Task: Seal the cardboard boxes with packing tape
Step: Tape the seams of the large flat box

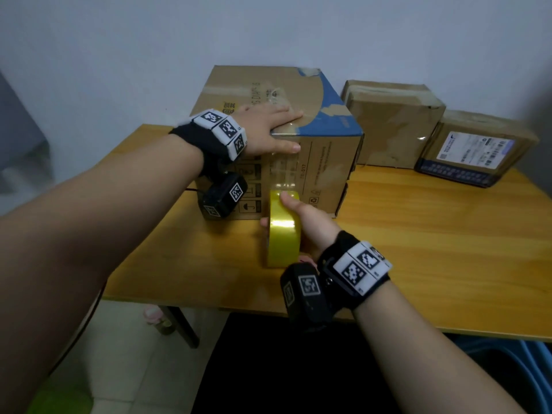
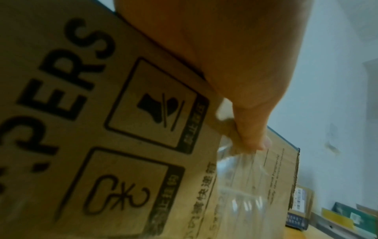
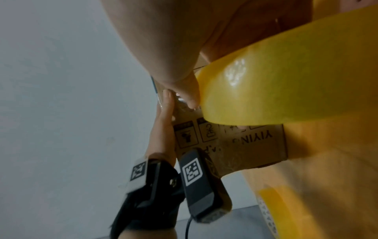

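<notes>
Both hands busy: right hand (image 1: 310,222) grips upright tape roll (image 1: 283,231); flat left hand (image 1: 268,130) presses box (image 1: 325,165).

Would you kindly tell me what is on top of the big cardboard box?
The left hand lies flat on the big cardboard box, pressing clear tape. What is under the palm is hidden.

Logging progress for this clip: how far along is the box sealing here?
Done: two small boxes by the wall already look taped. In hand: the left hand presses tape onto the big box at its top edge, while the right hand pulls the roll down its front. Left: cutting and smoothing that strip.
</notes>
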